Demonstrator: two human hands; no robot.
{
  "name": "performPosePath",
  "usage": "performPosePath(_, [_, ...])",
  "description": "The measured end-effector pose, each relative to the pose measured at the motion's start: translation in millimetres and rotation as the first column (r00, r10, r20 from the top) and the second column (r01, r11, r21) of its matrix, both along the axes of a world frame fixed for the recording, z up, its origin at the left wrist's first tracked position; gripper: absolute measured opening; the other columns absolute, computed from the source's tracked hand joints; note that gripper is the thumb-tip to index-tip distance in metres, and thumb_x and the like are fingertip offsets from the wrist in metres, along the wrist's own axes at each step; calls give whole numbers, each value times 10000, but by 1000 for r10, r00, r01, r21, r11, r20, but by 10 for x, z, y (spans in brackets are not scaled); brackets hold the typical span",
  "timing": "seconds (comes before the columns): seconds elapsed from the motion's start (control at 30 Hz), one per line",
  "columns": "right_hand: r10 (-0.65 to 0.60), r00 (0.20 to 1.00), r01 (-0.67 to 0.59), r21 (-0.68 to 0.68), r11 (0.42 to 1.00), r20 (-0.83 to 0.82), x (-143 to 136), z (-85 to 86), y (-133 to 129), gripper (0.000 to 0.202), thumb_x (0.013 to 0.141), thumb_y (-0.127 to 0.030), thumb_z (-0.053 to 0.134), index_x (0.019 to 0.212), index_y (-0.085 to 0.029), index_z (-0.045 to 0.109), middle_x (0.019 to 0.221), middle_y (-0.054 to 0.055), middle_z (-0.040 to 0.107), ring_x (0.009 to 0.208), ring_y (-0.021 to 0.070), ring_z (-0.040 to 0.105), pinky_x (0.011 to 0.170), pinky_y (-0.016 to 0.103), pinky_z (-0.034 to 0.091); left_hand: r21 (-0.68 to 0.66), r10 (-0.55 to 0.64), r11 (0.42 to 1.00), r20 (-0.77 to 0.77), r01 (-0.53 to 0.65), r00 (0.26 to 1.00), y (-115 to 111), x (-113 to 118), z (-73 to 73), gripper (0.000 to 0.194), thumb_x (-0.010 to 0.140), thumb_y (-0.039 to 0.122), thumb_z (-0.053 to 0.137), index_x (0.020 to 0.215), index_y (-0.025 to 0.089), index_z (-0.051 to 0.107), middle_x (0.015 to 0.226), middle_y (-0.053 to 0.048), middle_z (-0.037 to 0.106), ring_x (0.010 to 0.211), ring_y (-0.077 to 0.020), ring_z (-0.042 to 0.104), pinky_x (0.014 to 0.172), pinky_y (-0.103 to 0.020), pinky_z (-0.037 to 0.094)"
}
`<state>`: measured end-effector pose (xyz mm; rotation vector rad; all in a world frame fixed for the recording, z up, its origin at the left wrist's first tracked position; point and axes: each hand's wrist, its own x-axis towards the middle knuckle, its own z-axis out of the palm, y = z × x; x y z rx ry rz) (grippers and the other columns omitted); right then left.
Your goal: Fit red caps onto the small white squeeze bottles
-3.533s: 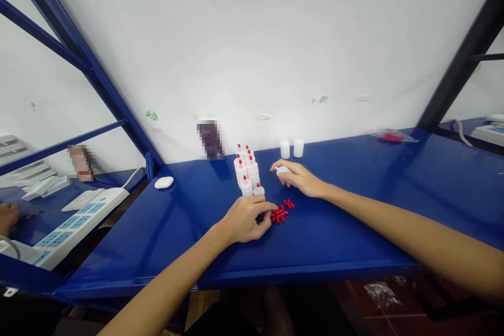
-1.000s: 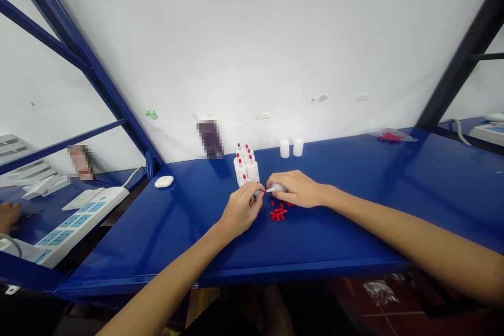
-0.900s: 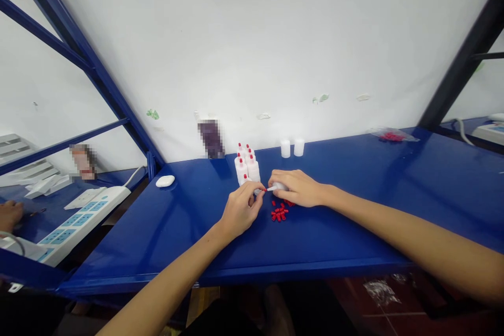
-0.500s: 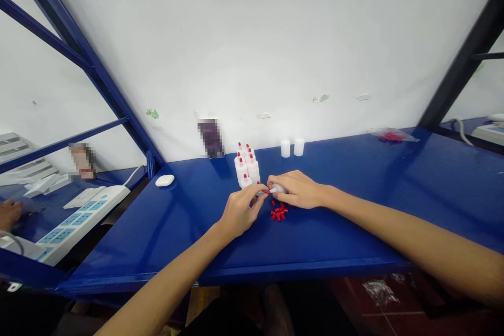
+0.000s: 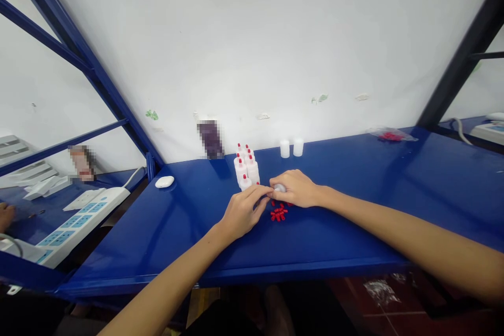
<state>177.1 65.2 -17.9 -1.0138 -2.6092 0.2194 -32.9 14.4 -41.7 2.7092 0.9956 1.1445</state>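
Observation:
My right hand [image 5: 296, 189] is closed round a small white bottle [image 5: 280, 188] that lies on its side, its nozzle toward the left. The fingertips of my left hand [image 5: 242, 211] pinch at the nozzle end and touch my right fingers; the red cap seen there earlier is now hidden by them. Just behind my left hand, several white bottles with red caps [image 5: 241, 170] stand upright in rows. Loose red caps [image 5: 279, 214] lie in a small pile in front of my hands, partly under my right hand.
Two white containers [image 5: 298, 147] stand near the wall. A clear bag with red pieces [image 5: 390, 136] lies at the back right. On the left are a white case [image 5: 164, 182], a power strip [image 5: 74, 226] and another person's hand [image 5: 6, 216].
My left fingers have shifted slightly right over the nozzle end, covering the red cap. The other person's hand at the far left has moved further left.

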Motion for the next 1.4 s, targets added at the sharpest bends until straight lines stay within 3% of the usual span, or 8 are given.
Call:
performPosePath(0.27, [12,1000,-12,33,999,13,-1,-13,7,340,884,-440,501,651,-199,557,545,-8,536,514,135,420,542,268,187,-39,63,997,-156,-70,986,12,23,19,240,998,271,455,1200,216,572,1009,-37,694,828,-146,666,722,-244,529])
performPosePath(0.57, [136,987,-135,11,991,-85,46,-57,57,478,942,-571,387,667,-191,483,608,-6,537,553,132,423,578,260,238,100,139,988,-291,-114,947,7,68,62,255,1017,277,384,1154,193,582,917,-36,717,772,-153,688,639,-232,492])
performPosePath(0.7, [157,976,-160,-14,987,-151,91,-68,90,486,936,-605,368,721,-193,511,624,-8,533,560,138,437,590,265,263,88,190,980,-172,-177,967,16,71,173,216,1000,284,403,1071,195,587,824,-17,696,668,-127,643,598,-224,439])
performPosePath(0.83, [35,974,-51,-65,997,-226,118,-87,132,445,900,-594,460,732,-193,554,627,-19,541,570,132,455,592,261,278,14,341,940,53,-342,939,92,-97,373,179,980,312,423,976,192,555,746,10,629,602,-117,565,586,-229,399])
performPosePath(1.0, [-136,906,94,-122,988,-400,92,-102,135,424,767,-565,653,648,-199,475,569,-51,455,538,106,363,550,247,281,-26,458,889,38,-457,888,202,-348,550,180,944,335,461,876,196,553,703,25,574,602,-130,523,588,-245,362])
performPosePath(1.1, [-169,837,143,-91,986,-520,98,-106,123,423,697,-513,717,632,-205,435,558,-53,436,525,104,354,530,247,291,-57,442,895,-2,-442,897,210,-388,564,169,930,334,480,893,197,571,700,27,577,608,-132,520,595,-245,366])
performPosePath(1.23, [-75,755,81,-21,996,-651,162,-127,142,297,775,-473,559,696,-206,456,599,-28,462,534,124,388,549,268,326,-80,403,912,-10,-403,915,206,-345,536,185,939,333,479,964,201,607,712,30,594,603,-123,523,604,-244,377])
performPosePath(1.4, [-67,750,35,-62,997,-658,208,-170,179,282,841,-448,433,709,-202,472,588,-14,476,531,143,426,556,283,343,-91,387,917,-26,-388,922,223,-313,498,201,946,324,485,1035,206,621,699,35,598,610,-124,548,609,-239,391])
